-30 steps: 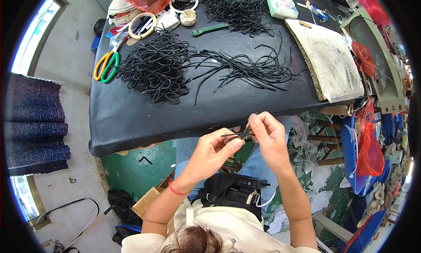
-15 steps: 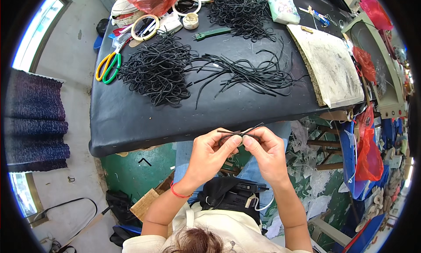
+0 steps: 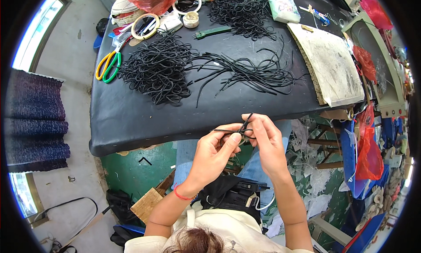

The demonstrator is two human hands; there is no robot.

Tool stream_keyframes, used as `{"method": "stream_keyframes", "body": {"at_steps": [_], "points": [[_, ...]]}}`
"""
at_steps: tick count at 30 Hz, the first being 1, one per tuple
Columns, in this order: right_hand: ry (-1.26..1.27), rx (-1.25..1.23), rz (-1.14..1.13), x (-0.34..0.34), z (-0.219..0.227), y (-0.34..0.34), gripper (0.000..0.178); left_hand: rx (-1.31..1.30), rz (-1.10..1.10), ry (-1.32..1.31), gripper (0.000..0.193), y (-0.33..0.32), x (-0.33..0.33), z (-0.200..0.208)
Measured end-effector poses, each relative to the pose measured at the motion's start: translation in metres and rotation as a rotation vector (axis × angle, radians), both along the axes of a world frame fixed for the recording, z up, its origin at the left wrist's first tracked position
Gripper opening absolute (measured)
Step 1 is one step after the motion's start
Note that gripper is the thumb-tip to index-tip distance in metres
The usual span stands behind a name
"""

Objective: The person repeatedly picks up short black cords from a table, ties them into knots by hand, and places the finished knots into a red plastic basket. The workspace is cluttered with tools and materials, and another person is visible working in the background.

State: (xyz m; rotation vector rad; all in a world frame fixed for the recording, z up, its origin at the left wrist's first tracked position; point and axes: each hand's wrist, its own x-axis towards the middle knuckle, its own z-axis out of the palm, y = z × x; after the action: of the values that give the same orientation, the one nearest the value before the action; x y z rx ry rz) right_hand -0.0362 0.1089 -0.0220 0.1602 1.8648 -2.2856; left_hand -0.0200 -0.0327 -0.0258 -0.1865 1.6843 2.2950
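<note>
Cord point(image 3: 240, 131) looped, ends loose; looks part-done. Left hand point(image 3: 214, 151) and right hand point(image 3: 268, 144) both pinch it. Straighter cords point(image 3: 252, 73) beyond grip, untouched; tangled pile point(image 3: 155, 68) beyond-left.

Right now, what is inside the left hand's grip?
Black cord: a straight stretch juts leftward from the left hand, and looped parts show toward the right hand. The part under the left thumb is covered.

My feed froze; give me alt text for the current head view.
A person's left hand pinches a looped black cord while the right hand touches it, by the near edge of a black table. The table holds tangled black cord heaps, loose cords and scissors.
</note>
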Motion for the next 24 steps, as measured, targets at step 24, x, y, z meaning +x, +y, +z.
{"method": "stream_keyframes", "body": {"at_steps": [24], "points": [[-0.028,0.234,0.099,0.006,0.003,-0.002,0.019,0.085,-0.163,-0.015,0.015,-0.018,-0.009,-0.013]]}}
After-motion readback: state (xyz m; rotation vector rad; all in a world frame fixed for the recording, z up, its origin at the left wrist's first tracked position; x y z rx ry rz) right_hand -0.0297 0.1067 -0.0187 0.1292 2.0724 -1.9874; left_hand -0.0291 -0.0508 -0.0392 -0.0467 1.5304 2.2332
